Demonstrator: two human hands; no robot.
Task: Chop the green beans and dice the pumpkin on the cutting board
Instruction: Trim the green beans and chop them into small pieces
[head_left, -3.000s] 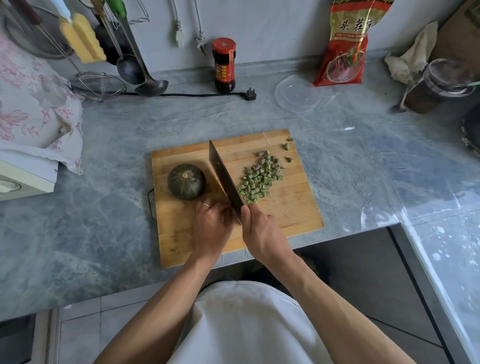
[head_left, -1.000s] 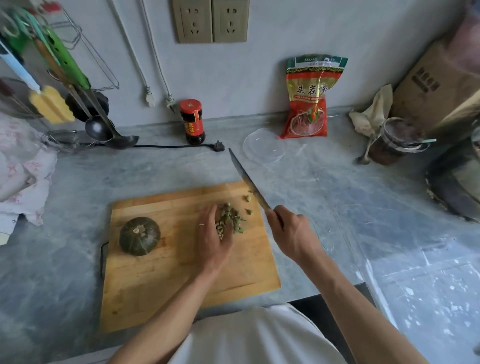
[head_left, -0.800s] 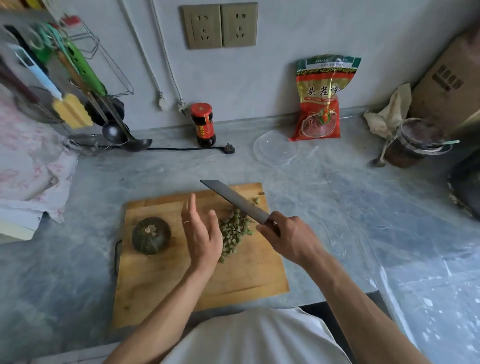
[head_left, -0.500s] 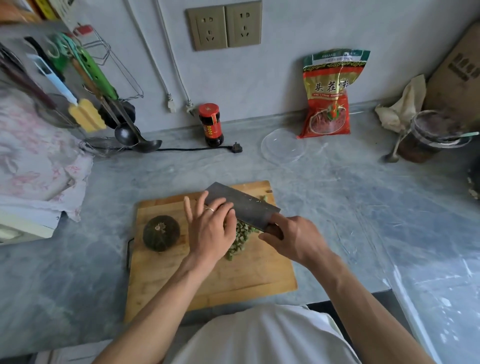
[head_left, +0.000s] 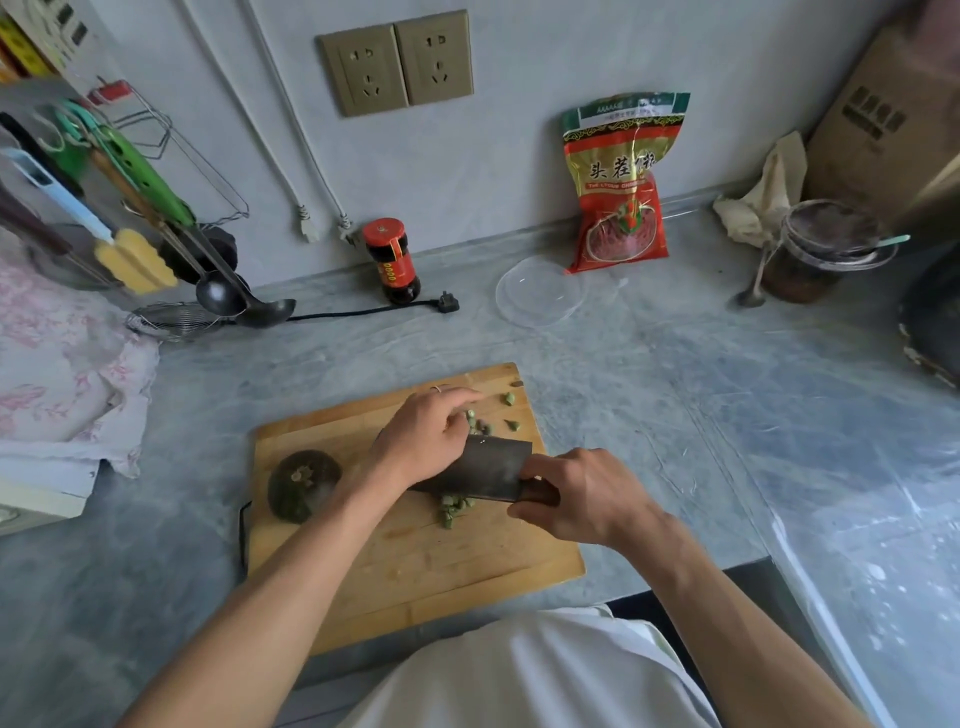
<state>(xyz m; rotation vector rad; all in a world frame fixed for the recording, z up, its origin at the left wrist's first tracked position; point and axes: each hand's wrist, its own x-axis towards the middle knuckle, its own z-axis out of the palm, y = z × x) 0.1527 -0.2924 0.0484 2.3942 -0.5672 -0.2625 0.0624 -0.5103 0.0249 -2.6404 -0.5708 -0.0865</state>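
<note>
Chopped green beans (head_left: 453, 508) lie in a small heap near the middle of the wooden cutting board (head_left: 415, 571), partly under the dark cleaver (head_left: 485, 467), whose broad blade lies almost flat just above the board. The right hand (head_left: 582, 493) grips the cleaver's handle, fingers curled round it at the blade's right end. The left hand (head_left: 426, 436) lies across the top of the blade with its fingers bent downward over the far side; a ring shows on one finger, and whether the fingertips hold any bean pieces cannot be told. More bean pieces (head_left: 485, 423) are scattered just beyond that hand, toward the board's far right corner. The whole dark green pumpkin (head_left: 303, 484) sits uncut on the board's left side, stem up. Farther back on the grey counter (head_left: 727, 415) stand a red-capped sauce bottle (head_left: 390, 261), a clear plastic lid (head_left: 540, 292) and a red packet (head_left: 621, 182) leaning on the wall.
</note>
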